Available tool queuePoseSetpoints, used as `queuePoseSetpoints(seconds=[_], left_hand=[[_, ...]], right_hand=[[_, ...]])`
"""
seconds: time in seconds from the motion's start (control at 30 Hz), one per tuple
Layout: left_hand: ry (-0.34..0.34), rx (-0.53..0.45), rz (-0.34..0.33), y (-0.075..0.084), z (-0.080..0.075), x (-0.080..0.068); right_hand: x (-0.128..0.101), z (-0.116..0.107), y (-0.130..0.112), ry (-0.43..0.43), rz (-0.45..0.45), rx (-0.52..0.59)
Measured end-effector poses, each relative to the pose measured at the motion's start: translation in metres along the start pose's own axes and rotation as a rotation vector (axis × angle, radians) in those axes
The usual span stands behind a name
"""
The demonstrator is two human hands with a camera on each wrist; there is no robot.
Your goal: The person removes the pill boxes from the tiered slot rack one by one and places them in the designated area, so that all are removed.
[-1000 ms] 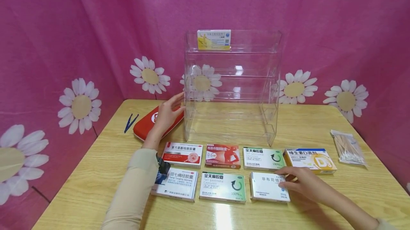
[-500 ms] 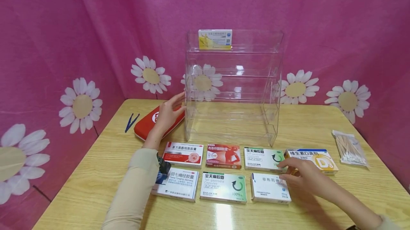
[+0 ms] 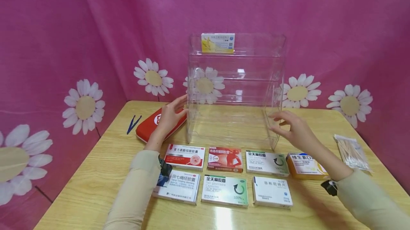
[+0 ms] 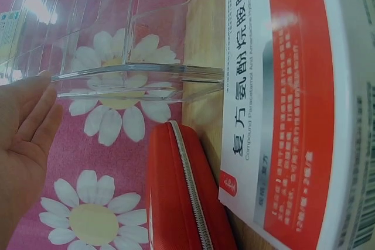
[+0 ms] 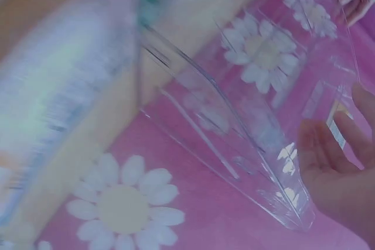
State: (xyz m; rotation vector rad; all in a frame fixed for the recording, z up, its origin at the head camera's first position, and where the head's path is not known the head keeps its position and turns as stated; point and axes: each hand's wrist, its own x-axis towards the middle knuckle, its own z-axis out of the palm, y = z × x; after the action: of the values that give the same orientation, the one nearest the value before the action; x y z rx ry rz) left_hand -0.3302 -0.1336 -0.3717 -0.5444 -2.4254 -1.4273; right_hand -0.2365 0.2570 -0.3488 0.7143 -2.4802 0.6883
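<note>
A clear acrylic display rack [image 3: 237, 116] stands on the table. My left hand [image 3: 169, 119] is at its left side, fingers extended, fingertips at the side panel's edge in the left wrist view. Beside the rack's right side panel is my right hand [image 3: 293, 128], fingers loosely bent and holding nothing; whether it touches the panel I cannot tell. A yellow-and-white medicine box [image 3: 217, 43] sits on the top shelf at the left. In front lie several medicine boxes in two rows, among them a red box [image 3: 225, 158], a white box [image 3: 272, 192] and a vitamin D box [image 3: 305, 166], partly hidden by my right arm.
Left of the rack lies a red zippered case [image 3: 148, 126], partly behind my left hand, with blue tweezers [image 3: 133, 124] beside it. A bag of cotton swabs [image 3: 351, 151] lies at the right. A pink flowered curtain [image 3: 153, 16] hangs behind the table.
My right hand has left the white box in the front row and moved up and away to the rack's right side. My left hand stays at the left side. The head view has shifted slightly.
</note>
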Motion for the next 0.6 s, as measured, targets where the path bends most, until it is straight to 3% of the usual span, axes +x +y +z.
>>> queuePoseSetpoints(seconds=[0.4,0.6], left_hand=[[0.006,0.003,0.006,-0.004,0.0,-0.002],[0.011,-0.007,0.016,-0.004,0.0,-0.001]], right_hand=[[0.107,0.005,-0.001,0.211,0.002,0.062],[0.163,0.008,-0.009,0.268,0.036,0.118]])
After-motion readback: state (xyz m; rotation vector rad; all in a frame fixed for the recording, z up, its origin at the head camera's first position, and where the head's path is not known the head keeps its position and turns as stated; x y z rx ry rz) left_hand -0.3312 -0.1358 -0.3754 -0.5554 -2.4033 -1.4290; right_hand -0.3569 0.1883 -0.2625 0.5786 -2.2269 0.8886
